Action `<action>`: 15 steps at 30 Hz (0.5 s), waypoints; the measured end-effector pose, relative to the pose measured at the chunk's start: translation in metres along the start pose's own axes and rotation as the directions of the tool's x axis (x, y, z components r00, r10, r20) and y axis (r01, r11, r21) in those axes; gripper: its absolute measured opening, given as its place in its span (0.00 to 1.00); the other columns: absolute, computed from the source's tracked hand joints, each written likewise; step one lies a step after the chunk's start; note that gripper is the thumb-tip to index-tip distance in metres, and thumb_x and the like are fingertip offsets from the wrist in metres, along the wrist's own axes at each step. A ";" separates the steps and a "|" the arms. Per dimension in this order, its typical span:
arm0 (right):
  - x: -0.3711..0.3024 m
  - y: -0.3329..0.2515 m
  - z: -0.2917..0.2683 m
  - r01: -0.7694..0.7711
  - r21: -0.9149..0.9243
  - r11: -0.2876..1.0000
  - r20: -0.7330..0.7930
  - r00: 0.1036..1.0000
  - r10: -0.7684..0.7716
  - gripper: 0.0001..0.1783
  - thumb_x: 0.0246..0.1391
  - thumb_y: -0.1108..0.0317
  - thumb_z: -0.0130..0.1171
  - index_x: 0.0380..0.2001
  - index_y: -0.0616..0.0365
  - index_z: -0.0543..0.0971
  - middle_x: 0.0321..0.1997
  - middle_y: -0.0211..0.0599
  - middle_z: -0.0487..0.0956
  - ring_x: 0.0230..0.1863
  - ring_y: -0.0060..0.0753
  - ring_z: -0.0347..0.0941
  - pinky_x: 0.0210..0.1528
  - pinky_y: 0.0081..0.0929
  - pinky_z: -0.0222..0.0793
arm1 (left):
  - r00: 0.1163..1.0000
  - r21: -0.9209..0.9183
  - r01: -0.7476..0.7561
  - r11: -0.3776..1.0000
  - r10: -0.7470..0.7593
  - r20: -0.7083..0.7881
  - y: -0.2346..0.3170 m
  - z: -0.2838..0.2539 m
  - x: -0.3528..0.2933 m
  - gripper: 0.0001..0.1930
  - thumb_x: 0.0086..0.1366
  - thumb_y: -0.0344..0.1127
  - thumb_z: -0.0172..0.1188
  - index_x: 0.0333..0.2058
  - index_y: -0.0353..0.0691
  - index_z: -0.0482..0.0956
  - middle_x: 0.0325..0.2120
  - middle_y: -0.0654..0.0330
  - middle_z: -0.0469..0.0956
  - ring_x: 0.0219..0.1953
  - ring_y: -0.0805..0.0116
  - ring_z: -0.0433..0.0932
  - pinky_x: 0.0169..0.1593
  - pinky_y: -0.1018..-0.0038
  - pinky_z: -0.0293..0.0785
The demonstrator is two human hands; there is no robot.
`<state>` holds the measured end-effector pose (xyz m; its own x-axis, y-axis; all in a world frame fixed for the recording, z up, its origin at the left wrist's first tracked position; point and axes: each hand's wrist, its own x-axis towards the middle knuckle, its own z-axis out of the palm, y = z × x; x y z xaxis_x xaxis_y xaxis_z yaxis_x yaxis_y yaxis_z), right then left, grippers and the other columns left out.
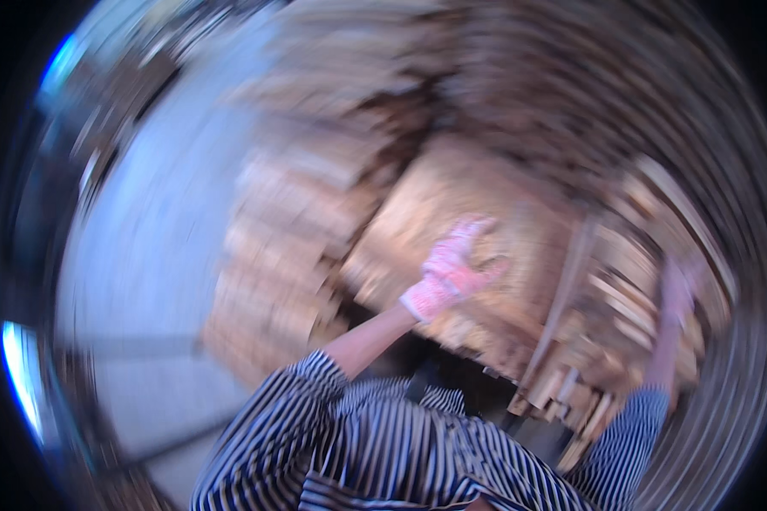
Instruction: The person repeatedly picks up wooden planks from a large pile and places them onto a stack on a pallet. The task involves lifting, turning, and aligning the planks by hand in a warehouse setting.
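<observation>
My left hand (452, 268), in a pink and white knit glove, is over a tan surface (486, 213) that looks like wood or sawdust. Its fingers and thumb are spread apart, with nothing between them. To the right, my gloved right hand (682, 285) reaches beside a pile of wooden strips (626, 294). A long pale board (690, 213) runs close by that hand. Motion smears the right fingers, so whether they grip the board cannot be made out.
Stacked wood pieces (273, 247) stand left of the tan surface. A narrow bar or rail (562, 298) separates that surface from the strips. More piled wood (554, 77), badly blurred, fills the far side. Pale grey floor (153, 230) lies at the left.
</observation>
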<state>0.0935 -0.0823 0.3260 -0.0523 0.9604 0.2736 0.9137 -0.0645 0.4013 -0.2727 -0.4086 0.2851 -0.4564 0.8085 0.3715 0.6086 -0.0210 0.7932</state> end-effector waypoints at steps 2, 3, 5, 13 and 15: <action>0.016 0.040 0.043 -0.006 0.246 0.969 -0.117 0.992 0.036 0.45 0.67 0.35 0.39 0.75 0.53 0.51 0.79 0.55 0.48 0.77 0.61 0.47 0.76 0.59 0.42 | 0.976 0.129 0.215 0.968 -0.218 0.011 -0.048 -0.034 -0.056 0.34 0.57 0.49 0.72 0.59 0.39 0.74 0.61 0.50 0.71 0.63 0.50 0.71 0.65 0.59 0.68; 0.027 0.058 0.059 0.030 0.337 0.941 -0.191 0.981 0.037 0.47 0.66 0.33 0.39 0.76 0.54 0.50 0.78 0.57 0.49 0.76 0.62 0.49 0.75 0.57 0.45 | 0.952 0.161 0.294 0.942 -0.303 0.035 -0.074 -0.053 -0.085 0.34 0.57 0.50 0.70 0.59 0.40 0.74 0.61 0.49 0.71 0.63 0.49 0.71 0.66 0.59 0.67; 0.048 0.072 0.079 0.066 0.325 0.943 -0.214 0.977 0.006 0.48 0.65 0.34 0.44 0.75 0.55 0.51 0.76 0.59 0.53 0.73 0.62 0.54 0.74 0.54 0.52 | 0.848 0.228 0.524 0.821 -0.527 -0.050 -0.119 -0.075 -0.160 0.34 0.57 0.51 0.69 0.59 0.39 0.74 0.60 0.48 0.72 0.62 0.48 0.71 0.65 0.60 0.67; -0.143 -0.171 -0.160 0.580 0.794 0.181 -0.514 0.800 -0.311 0.36 0.64 0.58 0.62 0.69 0.62 0.64 0.69 0.50 0.69 0.70 0.42 0.65 0.71 0.38 0.60 | 0.135 0.090 0.990 0.112 -0.939 -0.316 -0.244 -0.217 -0.418 0.39 0.51 0.62 0.69 0.52 0.35 0.79 0.45 0.44 0.83 0.50 0.50 0.81 0.55 0.61 0.76; -0.245 -0.247 -0.209 0.562 0.806 0.185 -0.446 0.782 -0.435 0.33 0.65 0.66 0.60 0.70 0.55 0.64 0.73 0.44 0.64 0.73 0.43 0.59 0.76 0.41 0.54 | -0.028 -0.118 0.993 0.026 -0.902 -0.431 -0.289 -0.245 -0.476 0.42 0.52 0.66 0.69 0.53 0.33 0.78 0.46 0.44 0.82 0.49 0.52 0.81 0.53 0.62 0.76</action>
<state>-0.2036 -0.3584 0.3427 -0.6179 0.6587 0.4293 0.4645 0.7464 -0.4766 -0.3902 -0.9318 -0.0029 -0.8160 -0.2568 -0.5179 -0.5138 0.7327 0.4463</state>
